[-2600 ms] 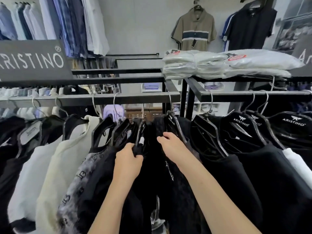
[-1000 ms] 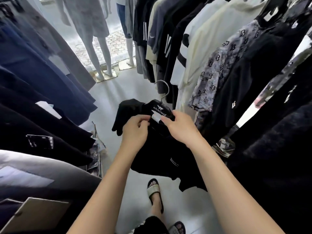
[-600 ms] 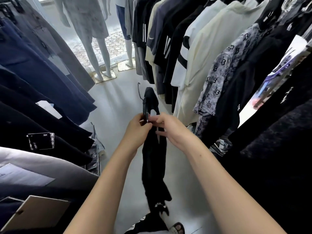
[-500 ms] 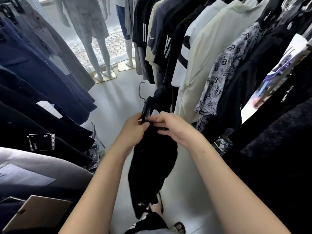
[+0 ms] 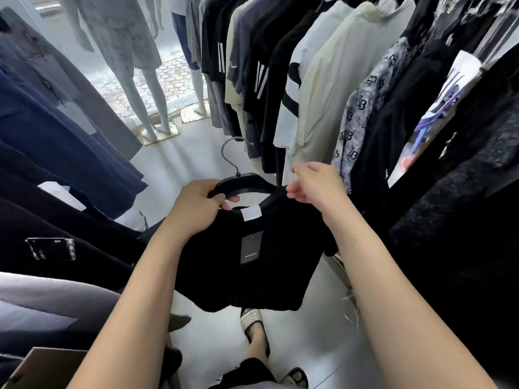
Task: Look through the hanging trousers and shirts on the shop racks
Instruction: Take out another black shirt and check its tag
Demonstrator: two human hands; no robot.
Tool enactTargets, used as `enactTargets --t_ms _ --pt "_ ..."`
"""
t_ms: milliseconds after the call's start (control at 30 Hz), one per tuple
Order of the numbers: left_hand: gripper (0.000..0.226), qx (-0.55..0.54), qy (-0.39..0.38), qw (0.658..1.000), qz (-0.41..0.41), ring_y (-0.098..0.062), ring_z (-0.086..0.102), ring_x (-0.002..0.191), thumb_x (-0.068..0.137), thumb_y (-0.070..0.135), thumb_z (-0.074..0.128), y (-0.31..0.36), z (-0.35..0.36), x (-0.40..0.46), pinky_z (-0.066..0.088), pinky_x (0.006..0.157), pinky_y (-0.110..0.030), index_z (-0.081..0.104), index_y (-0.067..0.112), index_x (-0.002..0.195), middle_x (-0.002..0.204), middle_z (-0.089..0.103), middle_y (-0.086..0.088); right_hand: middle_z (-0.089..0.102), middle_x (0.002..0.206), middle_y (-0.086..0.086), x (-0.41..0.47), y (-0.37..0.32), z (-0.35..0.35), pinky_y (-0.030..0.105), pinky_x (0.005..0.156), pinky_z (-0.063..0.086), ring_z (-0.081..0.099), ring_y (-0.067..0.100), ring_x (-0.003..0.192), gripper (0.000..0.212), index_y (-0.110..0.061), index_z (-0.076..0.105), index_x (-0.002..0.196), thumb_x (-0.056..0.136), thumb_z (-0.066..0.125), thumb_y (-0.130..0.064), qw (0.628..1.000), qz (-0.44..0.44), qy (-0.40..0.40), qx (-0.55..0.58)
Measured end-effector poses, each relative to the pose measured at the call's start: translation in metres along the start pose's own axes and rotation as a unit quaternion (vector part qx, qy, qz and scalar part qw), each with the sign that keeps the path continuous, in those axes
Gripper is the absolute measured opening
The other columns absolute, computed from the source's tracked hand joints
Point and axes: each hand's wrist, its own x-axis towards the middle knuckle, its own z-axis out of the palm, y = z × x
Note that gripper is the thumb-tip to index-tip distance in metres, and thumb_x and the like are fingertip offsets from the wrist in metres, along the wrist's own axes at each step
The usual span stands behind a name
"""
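A black shirt [image 5: 275, 265] on a black hanger [image 5: 247, 183] is held flat in the aisle between two racks, its back facing up with a white neck label and a grey tag showing. My left hand [image 5: 196, 209] is closed around the hanger's left arm. My right hand [image 5: 314, 182] pinches the shirt's right shoulder at the hanger's end. The metal hook points away from me, free of any rail. Hanging shirts [image 5: 323, 80] in black, white, cream and a grey monogram print fill the rack on the right. Dark trousers [image 5: 64, 153] hang along the left.
Mannequin legs [image 5: 148, 88] stand on metal bases at the glass shopfront ahead. The pale floor [image 5: 179, 161] runs as a narrow aisle between the racks. My sandalled foot [image 5: 254, 329] is below the shirt. A brown cardboard piece [image 5: 42, 366] sits at the bottom left.
I turned from the rack with a black shirt taken off it. It hung edge-on and bunched half a second ago; now it is turned flat and spread, my right hand moved out to its shoulder.
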Motion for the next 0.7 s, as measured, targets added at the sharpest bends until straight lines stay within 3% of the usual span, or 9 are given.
enactTargets --t_ms 100,167,233,300,400,567,700 --pt "0.035 0.037 -0.005 0.999 0.006 -0.012 0.060 0.070 0.094 0.006 0.047 0.006 -0.002 0.002 0.039 0.063 -0.025 0.074 0.027 0.084 0.079 0.072 0.001 0.062 0.074 -0.008 0.000 -0.005 -0.025 0.023 0.077 0.041 0.059 0.020 0.086 0.016 -0.014 0.061 0.090 0.091 0.048 -0.024 0.967 -0.081 0.240 -0.040" --pt "0.034 0.053 -0.013 0.998 0.013 -0.011 0.055 0.063 0.095 0.008 0.047 0.010 -0.005 0.004 0.036 0.058 -0.025 0.073 0.026 0.082 0.076 0.070 0.000 0.059 0.097 -0.001 -0.001 -0.012 -0.045 0.019 0.075 0.030 0.051 0.021 0.096 0.014 -0.015 0.054 0.100 0.088 0.052 -0.022 0.915 -0.136 0.380 -0.024" --pt "0.033 0.063 -0.018 0.998 0.024 -0.007 0.052 0.058 0.096 0.009 0.048 0.016 -0.006 0.005 0.035 0.056 -0.024 0.072 0.026 0.081 0.074 0.068 0.000 0.051 0.126 0.008 0.006 -0.018 -0.061 0.027 0.090 0.033 0.048 0.026 0.114 0.038 -0.013 0.049 0.122 0.087 0.054 -0.027 0.900 -0.130 0.413 -0.042" --pt "0.032 0.070 -0.023 0.997 0.039 -0.001 0.049 0.051 0.096 0.009 0.048 0.024 -0.006 0.007 0.034 0.055 -0.022 0.071 0.025 0.079 0.071 0.067 0.003 0.043 0.143 0.010 0.019 -0.026 -0.072 0.033 0.096 0.032 0.044 0.027 0.128 0.055 -0.014 0.037 0.143 0.093 0.049 -0.035 0.941 -0.064 0.328 -0.051" --pt "0.031 0.079 -0.031 0.995 0.060 0.000 0.049 0.052 0.095 0.009 0.049 0.039 -0.004 0.010 0.033 0.056 -0.021 0.071 0.025 0.080 0.071 0.067 0.004 0.041 0.151 0.005 0.037 -0.039 -0.081 0.031 0.095 0.031 0.040 0.025 0.136 0.061 -0.019 0.030 0.153 0.097 0.039 -0.040 0.986 -0.039 0.161 -0.029" --pt "0.030 0.071 -0.048 0.992 0.088 0.005 0.053 0.052 0.095 0.007 0.049 0.070 0.008 0.015 0.034 0.055 -0.017 0.072 0.022 0.083 0.072 0.068 0.003 0.042 0.152 0.000 0.054 -0.058 -0.086 0.037 0.105 0.030 0.036 0.021 0.140 0.049 -0.015 0.043 0.144 0.098 0.042 -0.033 0.998 -0.055 0.003 -0.017" --pt "0.029 0.051 -0.066 0.990 0.111 0.010 0.056 0.053 0.094 0.001 0.048 0.099 0.027 0.022 0.034 0.050 -0.006 0.072 0.014 0.089 0.060 0.066 0.017 0.038 0.155 -0.004 0.059 -0.070 -0.102 0.043 0.103 0.027 0.035 0.020 0.142 0.053 -0.035 0.035 0.151 0.099 0.040 -0.043 0.995 -0.025 -0.062 -0.073"
